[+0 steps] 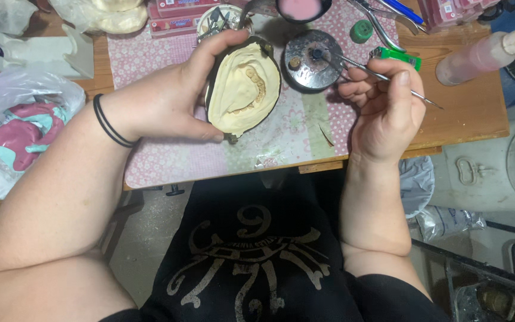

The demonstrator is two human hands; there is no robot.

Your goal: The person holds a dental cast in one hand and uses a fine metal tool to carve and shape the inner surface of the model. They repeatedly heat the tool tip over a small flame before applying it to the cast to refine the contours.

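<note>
From the head camera, the left hand (168, 98) is curled around a dark dental flask half (242, 89), thumb over its far rim and fingers under its near edge, holding it tilted above a pink patterned mat (162, 158) on the wooden table (466, 113). The flask is filled with cream-coloured plaster in which an arch of teeth (254, 89) is set. Just to the right of the flask, the right hand (385, 104) is closed in a pinch on a thin metal dental instrument (365, 68); its far tip reaches onto a round metal burner (314, 59) that stands on the mat close beside the flask, and its near end sticks out past the hand. A black hair tie (109, 122) circles the left wrist. Beyond the flask lie a pink-filled rubber mixing bowl (302, 9), a round tin of small tools (219, 21) and pink flat boxes (174, 18). Further right of the flask are a green bottle cap (362, 31), a green lighter (397, 56), pliers (382, 21) and a pink-stained squeeze bottle (481, 56). Well to the left of the flask, a clear plastic bag (22, 128) holds pink and teal pieces.
</note>
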